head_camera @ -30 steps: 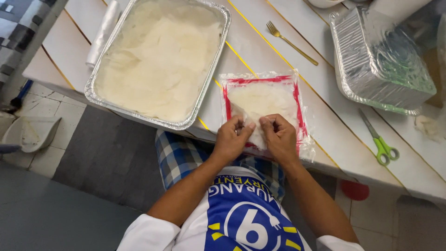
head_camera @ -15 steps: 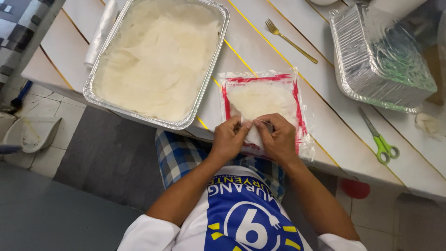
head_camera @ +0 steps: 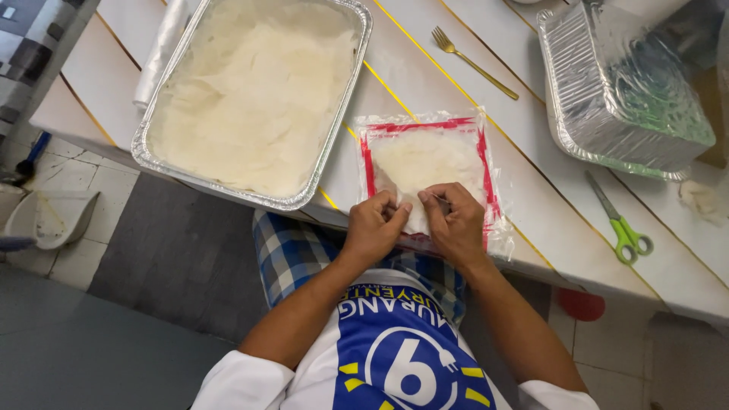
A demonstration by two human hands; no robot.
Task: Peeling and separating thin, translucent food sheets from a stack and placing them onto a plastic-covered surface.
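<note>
Head view: left hand [head_camera: 374, 225] and right hand [head_camera: 456, 222] at lower centre, fingertips pinching near edge of pale wrapper [head_camera: 421, 163] on red-bordered plastic sheet [head_camera: 486, 163]. Foil tray [head_camera: 326, 163] of wrappers upper left, scissors [head_camera: 623, 228] right. Best done: fold evenly, press lightly, avoid tearing.

Foil tray [head_camera: 152, 144] left of bag [head_camera: 425, 159] — scissors [head_camera: 619, 220] right.
</note>
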